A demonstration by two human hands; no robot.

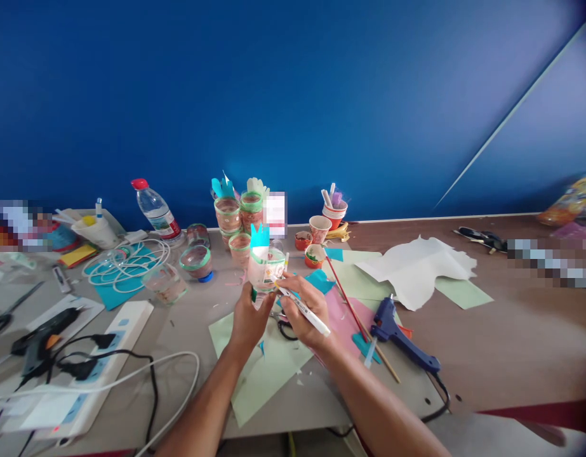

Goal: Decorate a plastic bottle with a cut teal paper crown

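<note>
In the middle of the head view, my left hand (251, 312) is closed round the lower part of a see-through cup (266, 270) with a white, patterned side. A blue cut-paper crown (259, 237) rises from the cup's rim. My right hand (308, 306) grips a white marker pen (306, 311), its tip against or very near the cup's front; I cannot tell if it touches. Beneath my hands lie pale green paper (268, 381) and black-handled scissors (287, 329), partly hidden by my right hand.
Behind the cup stand several stacked cups (227, 214) with green rims. A blue glue gun (402, 336) and a red stick (343, 285) lie at right. On the left are a power strip (102, 362), a dark glue gun (45, 339), a water bottle (155, 209) and a coiled white cable (126, 263).
</note>
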